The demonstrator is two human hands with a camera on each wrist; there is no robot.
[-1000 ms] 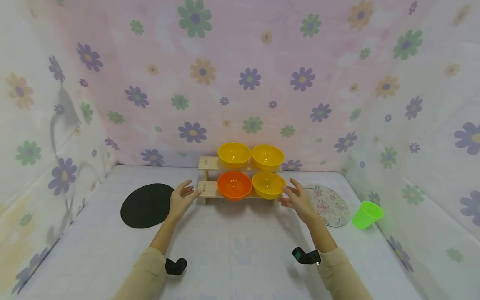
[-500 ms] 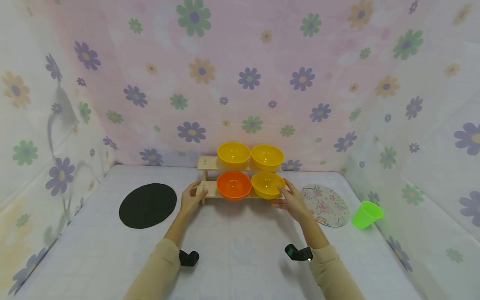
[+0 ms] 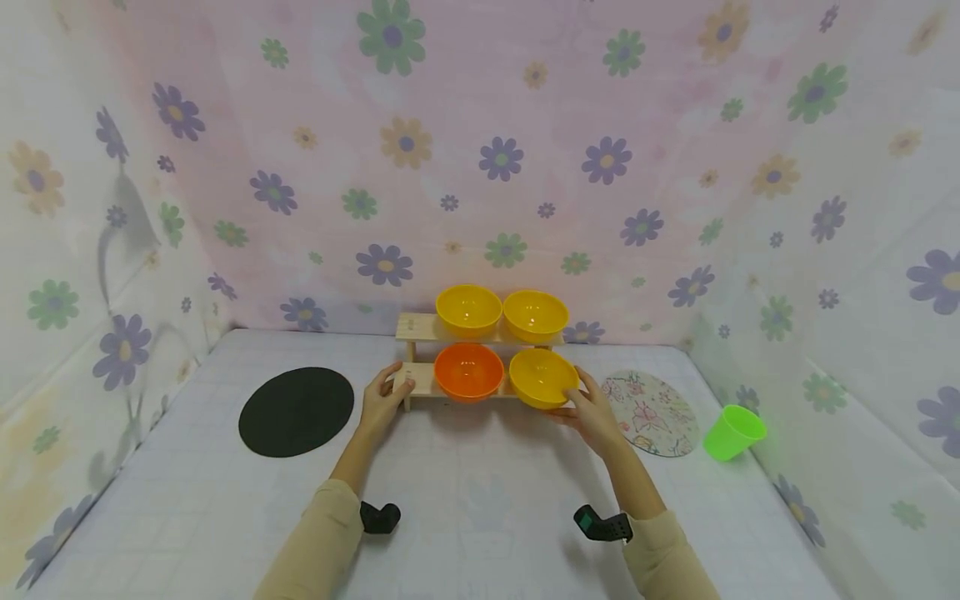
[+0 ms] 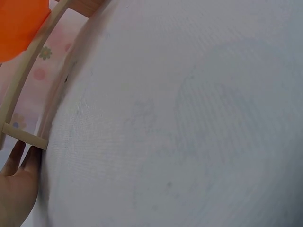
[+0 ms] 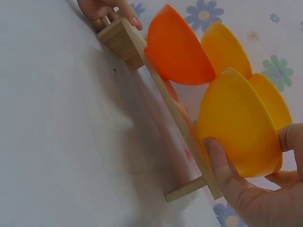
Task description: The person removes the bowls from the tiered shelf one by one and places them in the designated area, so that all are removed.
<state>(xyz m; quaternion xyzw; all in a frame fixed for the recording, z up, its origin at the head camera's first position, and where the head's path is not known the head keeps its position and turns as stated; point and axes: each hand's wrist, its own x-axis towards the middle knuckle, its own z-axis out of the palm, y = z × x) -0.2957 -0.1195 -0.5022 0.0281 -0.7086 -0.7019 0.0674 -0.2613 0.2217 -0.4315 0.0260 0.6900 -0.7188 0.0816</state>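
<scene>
While the right hand (image 3: 596, 419) holds the front yellow bowl (image 3: 542, 379): the left hand (image 3: 381, 404) grips the far end of the wooden rack (image 3: 422, 377), thumb over the step.
Front yellow bowl, place: right end of the lower step, beside the orange bowl (image 3: 468, 372); whether its base touches the wood or hangs just above, cannot tell.
Right hand, state: pinching the bowl at its right side, fingers set against the outer wall from more than one side.
Left hand, state: curled round the rack's left end, close to the leg (image 4: 26, 136).
Bowl, handling: looks like thin, glossy plastic; probably light, fairly stiff, unlikely to shatter. Smooth wall may slip under dry fingertips.
Bowl, best hold: rim and upper wall at the right side, clear of the orange neighbour; a finger low on the wall should check tipping.
Rack, handling: pale wood, likely rigid but light enough to shift if knocked; best steadied at the end of a step.
Head view only: inside of the front bowl, black mat (image 3: 296, 412), patterned mat (image 3: 651, 414) and green cup (image 3: 735, 432).
Right wrist view: fingers spread along the bowl's outer wall, plus the slim leg (image 5: 185, 189) at the rack's near end; head view hides much of both.
Left wrist view: fingertips at the leg, plain to see; front yellow bowl out of frame.
</scene>
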